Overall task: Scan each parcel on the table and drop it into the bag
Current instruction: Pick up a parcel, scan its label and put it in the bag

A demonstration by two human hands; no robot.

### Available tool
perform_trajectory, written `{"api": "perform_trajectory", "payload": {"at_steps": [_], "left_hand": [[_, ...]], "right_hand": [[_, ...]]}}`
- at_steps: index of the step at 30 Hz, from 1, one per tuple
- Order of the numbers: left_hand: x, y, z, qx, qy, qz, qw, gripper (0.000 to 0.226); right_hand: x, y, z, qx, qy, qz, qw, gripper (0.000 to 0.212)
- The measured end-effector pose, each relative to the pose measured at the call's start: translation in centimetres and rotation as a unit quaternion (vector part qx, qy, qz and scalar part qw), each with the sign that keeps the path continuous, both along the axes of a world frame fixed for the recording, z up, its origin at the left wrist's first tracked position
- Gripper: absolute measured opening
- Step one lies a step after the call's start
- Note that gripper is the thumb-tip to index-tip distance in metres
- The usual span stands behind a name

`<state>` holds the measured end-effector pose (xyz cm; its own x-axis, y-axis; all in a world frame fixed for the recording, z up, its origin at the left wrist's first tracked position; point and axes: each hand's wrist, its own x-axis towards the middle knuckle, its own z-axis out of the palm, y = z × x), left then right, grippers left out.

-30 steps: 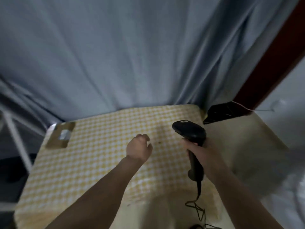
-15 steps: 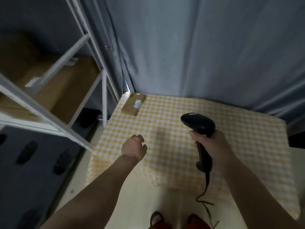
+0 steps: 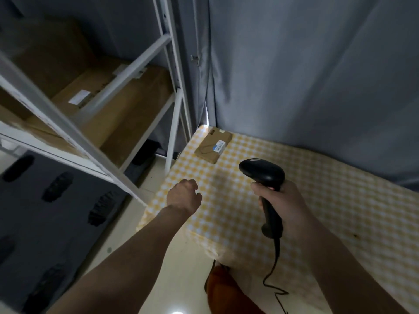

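My right hand (image 3: 288,207) grips the scanner (image 3: 264,177); my left hand (image 3: 183,196), loosely curled and empty, hovers over the counter (image 3: 340,200) near the parcel (image 3: 213,145).

Matt brown cardboard parcel (image 3: 213,145); smooth black plastic scanner (image 3: 263,172); checked cloth on table (image 3: 340,200).
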<state>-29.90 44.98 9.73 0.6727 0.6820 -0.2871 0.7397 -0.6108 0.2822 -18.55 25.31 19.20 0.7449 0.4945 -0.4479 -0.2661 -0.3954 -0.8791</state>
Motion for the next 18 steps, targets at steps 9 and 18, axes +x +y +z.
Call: {"api": "perform_trajectory", "payload": {"at_steps": [9, 18], "left_hand": [[7.8, 7.2, -3.0, 0.001, 0.059, -0.018, 0.998, 0.035], [14.3, 12.1, -8.6, -0.027, 0.153, -0.002, 0.988, 0.084]], "right_hand": [[6.5, 7.0, -2.9, -0.011, 0.019, -0.020, 1.000, 0.021], [10.5, 12.5, -7.3, -0.034, 0.087, -0.029, 0.995, 0.009]]}}
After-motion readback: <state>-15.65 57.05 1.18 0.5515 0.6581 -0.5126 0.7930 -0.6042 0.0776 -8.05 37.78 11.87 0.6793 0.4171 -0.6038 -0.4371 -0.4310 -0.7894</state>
